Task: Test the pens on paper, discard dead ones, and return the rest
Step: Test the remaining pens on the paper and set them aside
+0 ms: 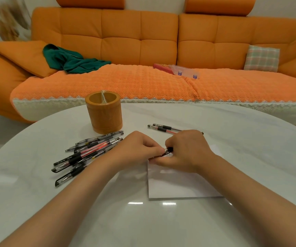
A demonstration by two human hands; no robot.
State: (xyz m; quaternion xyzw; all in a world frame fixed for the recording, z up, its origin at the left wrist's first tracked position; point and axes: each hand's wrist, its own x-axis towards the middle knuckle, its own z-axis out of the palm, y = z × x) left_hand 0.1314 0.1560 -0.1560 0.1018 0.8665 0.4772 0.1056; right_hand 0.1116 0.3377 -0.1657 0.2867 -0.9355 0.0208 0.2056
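Both hands meet over a white sheet of paper point(175, 184), which lies on the round white tabletop point(241, 148) in front of the round orange pen pot point(104, 113), a bit to its right. The right hand point(184, 152) is curled round a thin red and black pen point(169, 151). The left hand point(140, 148) pinches one end of it. A heap of pens point(90, 150) lies just in front of the pot. Two more pens point(163, 128) lie to its right.

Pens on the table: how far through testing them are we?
Early, I judge: two pens lie apart beyond the paper, probably tested. The left hand and right hand hold one pen over the paper. The pile left of it looks untested, and no pens show in the orange holder, so returning is ahead.
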